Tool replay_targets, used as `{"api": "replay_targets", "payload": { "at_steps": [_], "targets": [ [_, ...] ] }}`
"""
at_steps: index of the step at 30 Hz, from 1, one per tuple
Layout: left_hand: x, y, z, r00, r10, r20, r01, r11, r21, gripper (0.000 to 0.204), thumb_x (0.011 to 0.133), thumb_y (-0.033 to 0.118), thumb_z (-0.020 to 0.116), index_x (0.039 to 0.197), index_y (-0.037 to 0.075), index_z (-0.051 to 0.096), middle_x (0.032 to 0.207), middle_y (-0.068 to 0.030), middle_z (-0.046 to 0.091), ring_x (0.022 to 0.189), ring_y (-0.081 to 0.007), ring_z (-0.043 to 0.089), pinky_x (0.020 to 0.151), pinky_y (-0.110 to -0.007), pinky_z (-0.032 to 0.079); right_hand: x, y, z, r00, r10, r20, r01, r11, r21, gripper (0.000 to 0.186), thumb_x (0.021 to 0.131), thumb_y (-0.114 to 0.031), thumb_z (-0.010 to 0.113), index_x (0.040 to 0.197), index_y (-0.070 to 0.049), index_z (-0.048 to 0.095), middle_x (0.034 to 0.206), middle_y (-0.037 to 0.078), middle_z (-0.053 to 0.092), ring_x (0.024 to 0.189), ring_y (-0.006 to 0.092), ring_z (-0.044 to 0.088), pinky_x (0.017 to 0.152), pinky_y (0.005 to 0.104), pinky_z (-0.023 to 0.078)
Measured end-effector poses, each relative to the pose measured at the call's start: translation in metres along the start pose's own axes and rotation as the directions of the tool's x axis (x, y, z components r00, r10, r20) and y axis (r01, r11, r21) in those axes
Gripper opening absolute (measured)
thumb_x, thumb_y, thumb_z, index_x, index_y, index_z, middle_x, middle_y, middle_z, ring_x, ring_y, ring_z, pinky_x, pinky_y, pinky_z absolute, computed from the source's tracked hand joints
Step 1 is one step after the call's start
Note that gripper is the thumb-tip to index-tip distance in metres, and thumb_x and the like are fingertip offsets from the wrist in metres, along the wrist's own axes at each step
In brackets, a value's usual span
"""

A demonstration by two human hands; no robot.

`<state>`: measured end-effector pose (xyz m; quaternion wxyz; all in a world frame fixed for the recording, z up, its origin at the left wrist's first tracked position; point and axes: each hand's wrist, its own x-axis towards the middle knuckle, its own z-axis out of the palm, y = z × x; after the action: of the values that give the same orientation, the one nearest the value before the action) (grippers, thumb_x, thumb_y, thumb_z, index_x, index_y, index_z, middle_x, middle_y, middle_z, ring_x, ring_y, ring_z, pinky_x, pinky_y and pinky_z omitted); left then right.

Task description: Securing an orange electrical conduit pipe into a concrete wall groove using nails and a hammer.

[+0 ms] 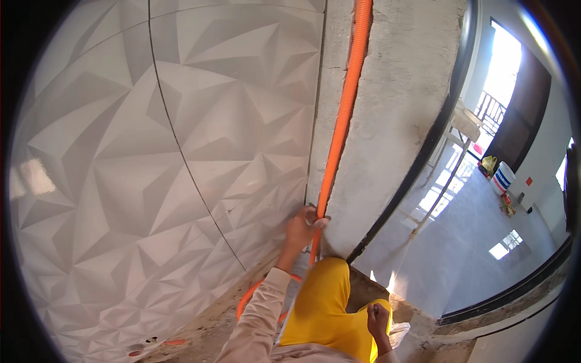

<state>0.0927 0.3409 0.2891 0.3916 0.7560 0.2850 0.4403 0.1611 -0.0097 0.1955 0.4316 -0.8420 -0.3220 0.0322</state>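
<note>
An orange corrugated conduit (pixel 346 109) runs down a groove chased into the bare concrete wall (pixel 399 115). My left hand (pixel 304 228) is closed around its lower part, thumb and fingers wrapped on the tube near the groove's bottom end. Below that hand the tube carries on downward, and an orange loop (pixel 247 297) lies by the floor, partly hidden by my sleeve. My right hand (pixel 377 317) rests in a fist over my yellow trouser leg (pixel 315 302). Whatever it may hold is hidden by the curled fingers.
White faceted panels (pixel 200 139) cover the wall at left. A black frame edge (pixel 417 175) borders the opening at right. Beyond it, a trestle stand (pixel 445 175) stands on a shiny floor, with a white and blue bucket (pixel 502 178) and a yellow bag (pixel 489 163).
</note>
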Motion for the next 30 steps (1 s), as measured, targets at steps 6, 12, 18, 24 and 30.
{"api": "replay_targets", "payload": {
  "at_steps": [6, 12, 18, 24, 30],
  "targets": [
    [0.014, 0.008, 0.0, 0.998, 0.058, 0.017, -0.06, 0.991, 0.116, 0.046, 0.066, 0.034, 0.077, 0.095, 0.002, 0.059, 0.074, -0.0136, 0.065, 0.068, -0.0326, 0.063, 0.06, -0.037, 0.049, 0.008, -0.023, 0.015, 0.998, -0.022, 0.052, 0.02, 0.999, 0.033, 0.035, 0.084, -0.017, 0.06, 0.059, 0.0, 0.042, 0.048, 0.014, 0.038, 0.042, 0.0281, 0.038, 0.043, 0.0365, 0.029],
    [0.012, 0.007, -0.004, 0.976, 0.218, -0.025, -0.207, 0.952, 0.226, 0.03, 0.069, 0.021, 0.07, 0.089, 0.002, 0.057, 0.066, -0.0146, 0.062, 0.063, -0.0349, 0.06, 0.061, -0.04, 0.049, 0.005, -0.035, 0.021, 0.994, 0.005, 0.106, -0.007, 1.0, 0.016, 0.035, 0.084, -0.018, 0.06, 0.059, 0.0, 0.042, 0.048, 0.014, 0.038, 0.04, 0.0246, 0.038, 0.043, 0.0357, 0.029],
    [-0.018, 0.005, -0.018, 0.963, -0.098, -0.252, 0.107, 0.994, 0.022, 0.025, 0.071, 0.015, 0.066, 0.09, 0.001, 0.057, 0.067, -0.0145, 0.06, 0.063, -0.0314, 0.061, 0.058, -0.037, 0.049, 0.001, -0.021, 0.021, 0.998, -0.003, 0.059, 0.001, 0.999, 0.035, 0.035, 0.084, -0.018, 0.061, 0.059, 0.0, 0.044, 0.047, 0.013, 0.037, 0.04, 0.0228, 0.036, 0.042, 0.0346, 0.028],
    [-0.024, 0.008, -0.021, 0.941, -0.009, -0.337, -0.026, 0.995, -0.097, 0.018, 0.078, 0.006, 0.065, 0.092, 0.0, 0.056, 0.07, -0.0033, 0.062, 0.055, -0.0064, 0.048, 0.052, -0.023, 0.04, 0.002, -0.023, 0.017, 0.994, 0.028, 0.101, -0.032, 0.999, 0.031, 0.034, 0.084, -0.019, 0.061, 0.06, 0.0, 0.048, 0.047, 0.011, 0.038, 0.04, 0.0198, 0.035, 0.042, 0.0338, 0.028],
    [-0.023, 0.01, -0.026, 0.968, -0.137, -0.209, 0.11, 0.985, -0.134, 0.025, 0.075, 0.014, 0.07, 0.094, 0.004, 0.058, 0.082, -0.0108, 0.067, 0.066, -0.0208, 0.064, 0.058, -0.031, 0.049, 0.004, -0.023, 0.014, 0.99, 0.067, 0.127, -0.069, 0.998, 0.012, 0.028, 0.085, -0.017, 0.058, 0.065, 0.002, 0.052, 0.048, 0.008, 0.039, 0.045, 0.0129, 0.038, 0.045, 0.0313, 0.03]
  ]
}}
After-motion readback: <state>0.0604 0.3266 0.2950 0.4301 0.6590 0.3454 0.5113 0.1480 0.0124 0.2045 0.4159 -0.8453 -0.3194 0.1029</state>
